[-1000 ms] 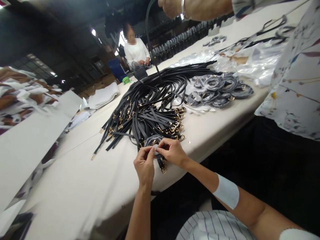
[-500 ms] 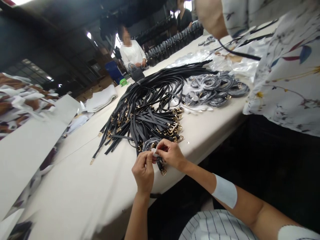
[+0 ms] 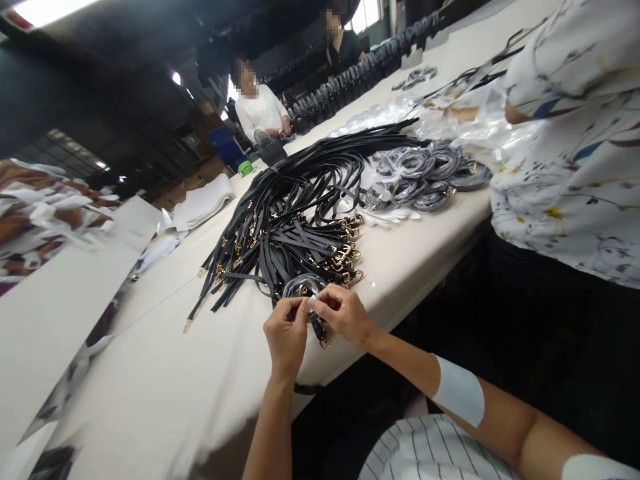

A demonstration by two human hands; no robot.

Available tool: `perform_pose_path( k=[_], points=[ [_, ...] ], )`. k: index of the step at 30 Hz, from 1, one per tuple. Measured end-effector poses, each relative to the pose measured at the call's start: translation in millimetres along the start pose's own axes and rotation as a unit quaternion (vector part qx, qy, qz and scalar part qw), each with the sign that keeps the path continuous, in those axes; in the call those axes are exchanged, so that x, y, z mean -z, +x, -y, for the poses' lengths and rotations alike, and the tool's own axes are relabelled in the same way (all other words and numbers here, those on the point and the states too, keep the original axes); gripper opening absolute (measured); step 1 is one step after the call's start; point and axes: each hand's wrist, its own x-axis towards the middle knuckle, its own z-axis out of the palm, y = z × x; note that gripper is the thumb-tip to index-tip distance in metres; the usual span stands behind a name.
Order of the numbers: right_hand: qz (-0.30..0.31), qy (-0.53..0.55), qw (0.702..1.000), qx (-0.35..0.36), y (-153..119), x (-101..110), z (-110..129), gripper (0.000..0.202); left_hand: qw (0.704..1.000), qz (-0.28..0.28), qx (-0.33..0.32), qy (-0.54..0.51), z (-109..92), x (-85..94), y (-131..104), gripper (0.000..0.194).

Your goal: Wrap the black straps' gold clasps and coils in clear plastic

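Both hands meet at the table's near edge, fingertips pinched together around a small white piece [image 3: 313, 300], perhaps tape or a sticker; the fingers hide most of it. My left hand [image 3: 284, 337] is closed on its left side, my right hand [image 3: 346, 315] on its right. Just beyond them lies a coiled strap [image 3: 300, 283] in clear wrapping, partly hidden by the fingers. Below the right fingers, a dark strap end with a gold buckle [image 3: 325, 343] sticks out. A large pile of black straps [image 3: 290, 230] with gold buckles and clasps spreads behind the coil.
Several wrapped coiled straps [image 3: 417, 170] are heaped to the right, near clear plastic bags [image 3: 470, 117]. A person in a floral top [image 3: 575, 167] stands at the right edge. Others work at the far end. Folded white material [image 3: 205, 200] and a large white sheet [image 3: 80, 300] lie left.
My hands have drawn closer together, and less of the white piece shows between the fingertips. The person in the floral top has shifted, with the arm lower. The view has moved slightly.
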Motion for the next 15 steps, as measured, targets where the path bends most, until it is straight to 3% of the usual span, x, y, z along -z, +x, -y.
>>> perform_pose_path(
  k=[3,6,12,15],
  points=[
    [0.008,0.008,0.999,-0.043,5.6,-2.4,-0.1,0.028,1.0,0.001,-0.024,0.003,-1.7,-0.5,-0.3,0.019],
    [0.002,-0.031,0.999,-0.041,7.8,-5.7,-0.4,0.029,0.999,-0.008,0.017,-0.035,-4.0,0.7,1.9,0.02],
    [-0.04,-0.203,0.978,0.021,-3.4,-4.4,-6.9,0.03,0.979,-0.155,0.087,-0.103,-3.7,0.6,10.9,0.023],
    [-0.041,-0.225,0.973,0.019,-4.8,-4.2,-15.4,0.03,0.953,-0.146,0.144,-0.225,-0.6,-6.3,13.2,0.026]
  ],
)
